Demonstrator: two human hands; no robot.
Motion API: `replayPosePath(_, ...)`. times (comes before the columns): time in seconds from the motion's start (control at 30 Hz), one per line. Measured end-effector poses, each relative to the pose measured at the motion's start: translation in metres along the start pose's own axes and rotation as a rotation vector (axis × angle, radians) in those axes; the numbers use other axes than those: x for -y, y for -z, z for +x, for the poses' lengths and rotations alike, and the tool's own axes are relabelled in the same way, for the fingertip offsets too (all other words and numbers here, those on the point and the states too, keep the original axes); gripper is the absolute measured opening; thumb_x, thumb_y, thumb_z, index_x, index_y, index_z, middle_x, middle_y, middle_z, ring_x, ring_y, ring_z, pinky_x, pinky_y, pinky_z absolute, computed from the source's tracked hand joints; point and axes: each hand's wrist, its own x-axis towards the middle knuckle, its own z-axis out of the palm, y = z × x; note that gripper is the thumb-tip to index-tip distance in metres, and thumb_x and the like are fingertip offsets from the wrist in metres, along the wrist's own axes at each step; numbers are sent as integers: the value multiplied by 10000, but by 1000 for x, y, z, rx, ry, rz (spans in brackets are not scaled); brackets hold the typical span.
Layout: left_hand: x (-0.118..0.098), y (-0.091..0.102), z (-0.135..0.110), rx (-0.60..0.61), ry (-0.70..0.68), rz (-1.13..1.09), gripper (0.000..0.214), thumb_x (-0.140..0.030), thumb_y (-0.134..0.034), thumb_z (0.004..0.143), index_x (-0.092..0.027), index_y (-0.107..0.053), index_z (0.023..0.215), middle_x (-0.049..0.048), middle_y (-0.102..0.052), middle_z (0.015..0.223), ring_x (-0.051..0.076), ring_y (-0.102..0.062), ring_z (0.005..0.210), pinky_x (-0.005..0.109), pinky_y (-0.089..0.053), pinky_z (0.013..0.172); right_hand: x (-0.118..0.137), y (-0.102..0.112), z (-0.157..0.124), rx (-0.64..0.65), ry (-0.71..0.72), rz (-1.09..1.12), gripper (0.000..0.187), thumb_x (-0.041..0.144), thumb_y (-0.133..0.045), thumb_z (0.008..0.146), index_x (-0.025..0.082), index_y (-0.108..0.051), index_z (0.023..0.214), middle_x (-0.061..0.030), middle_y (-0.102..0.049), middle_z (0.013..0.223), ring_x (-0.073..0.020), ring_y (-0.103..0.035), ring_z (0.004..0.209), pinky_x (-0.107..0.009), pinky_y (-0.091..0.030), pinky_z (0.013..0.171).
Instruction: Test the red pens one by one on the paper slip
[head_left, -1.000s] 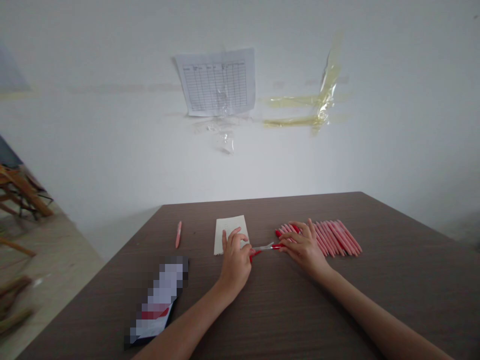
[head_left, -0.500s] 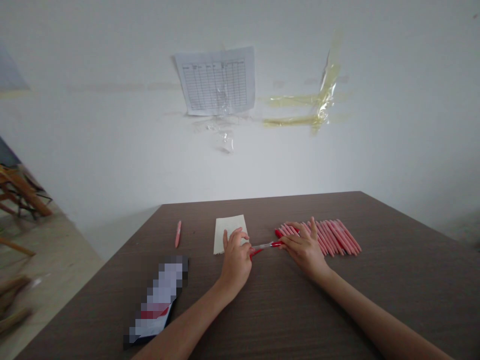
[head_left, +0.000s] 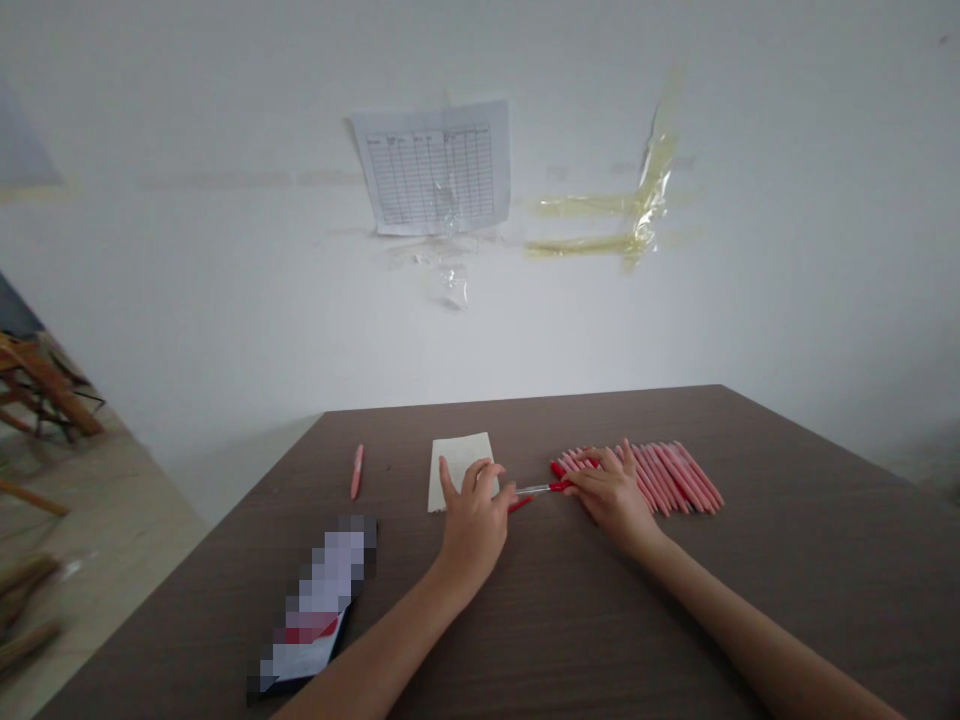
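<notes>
A slim pen (head_left: 534,490) with a clear barrel and a red end spans the gap between my hands over the table. My right hand (head_left: 613,497) pinches its red end between thumb and fingers, the index finger raised. At the other end, my left hand (head_left: 478,515) has its fingertips closed on the clear part, with the other fingers spread. Just under the left fingertips shows a small red piece (head_left: 519,504); whether it is held or lying on the table I cannot tell. Behind my right hand lies a row of pink pens (head_left: 671,475), partly hidden by it.
A cream paper pad (head_left: 442,475) lies behind my left hand. Farther left is a single pink pen (head_left: 357,472), with a blurred-out dark-edged object (head_left: 319,605) nearer me. The brown table (head_left: 570,620) meets a white wall bearing a taped printed sheet (head_left: 439,165).
My left hand has shifted slightly right, and its thumb side has spread more. The small red piece shows a little farther right. My right hand stays nearly where it was.
</notes>
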Motion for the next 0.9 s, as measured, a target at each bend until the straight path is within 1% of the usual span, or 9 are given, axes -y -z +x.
replayPosePath(0.07, -1, -1, -2, -37, -75, 34, 179, -219, -561, 893, -280, -683, 1009, 24, -687, 1014, 235, -580, 1086, 706, -37, 1104, -2, 0, 0, 33, -14, 4, 150, 294, -554, 913, 308, -703, 893, 27, -754, 868, -225, -594, 1025, -614, 7, 1123)
replayPosePath(0.13, -1, -4, -3, -56, -113, 56, 184, -231, -558, 901, -284, -669, 1038, -2, -701, 922, 217, -600, 1025, 706, -18, 1106, -2, 0, 0, 56, -24, 2, 146, 305, -559, 909, 314, -705, 900, 26, -755, 877, -229, -592, 1035, -621, 0, 1118)
replayPosePath(0.23, 1, -5, -3, -84, -145, 97, 156, -266, -562, 903, -271, -669, 1016, -19, -702, 839, 212, -604, 986, 708, -11, 1105, -2, 0, -1, 83, -39, 13, 141, 315, -567, 904, 315, -708, 890, 24, -755, 858, -234, -590, 1049, -633, -16, 1111)
replayPosePath(0.33, 4, -3, -3, -108, -186, 139, 141, -278, -553, 909, -254, -669, 985, -20, -702, 813, 227, -589, 1021, 712, -9, 1101, 1, -1, -2, 101, -59, 40, 153, 330, -564, 908, 313, -713, 878, 11, -753, 872, -237, -594, 1046, -651, -26, 1104)
replayPosePath(0.4, 5, -2, -1, -99, -194, 168, 138, -270, -542, 914, -242, -670, 958, -13, -699, 807, 234, -581, 1025, 710, -23, 1103, 4, -1, -2, 113, -57, 46, 153, 340, -568, 906, 318, -716, 873, 13, -753, 878, -236, -595, 1038, -660, -19, 1100)
replayPosePath(0.53, 6, -2, 2, 3, -124, 198, 111, -236, -559, 895, -243, -668, 915, -6, -690, 805, 237, -577, 970, 710, -67, 1100, 11, -2, -1, 112, -42, 19, 143, 354, -588, 896, 323, -721, 855, 24, -752, 841, -238, -582, 1061, -668, -1, 1096)
replayPosePath(0.7, 7, -4, 7, 139, -44, 191, 156, -161, -547, 880, -249, -669, 837, -2, -676, 781, 223, -578, 876, 724, -95, 1082, 15, -3, -2, 43, -11, 19, 122, 355, -610, 885, 311, -717, 847, 36, -747, 797, -240, -571, 1077, -650, 51, 1102)
replayPosePath(0.77, 8, -5, 8, 156, -38, 183, 172, -155, -541, 880, -256, -673, 836, -4, -671, 780, 218, -580, 867, 735, -83, 1074, 15, -3, -2, 0, 3, 30, 111, 360, -615, 883, 315, -713, 859, 45, -747, 802, -236, -571, 1074, -636, 71, 1108)
replayPosePath(0.9, 8, -4, 9, 128, -15, 189, 135, -211, -557, 889, -273, -674, 865, -7, -669, 840, 227, -580, 938, 758, -20, 1054, 14, -2, -2, -52, -4, 36, 111, 369, -610, 885, 340, -712, 918, 47, -748, 836, -239, -562, 1084, -626, 84, 1109)
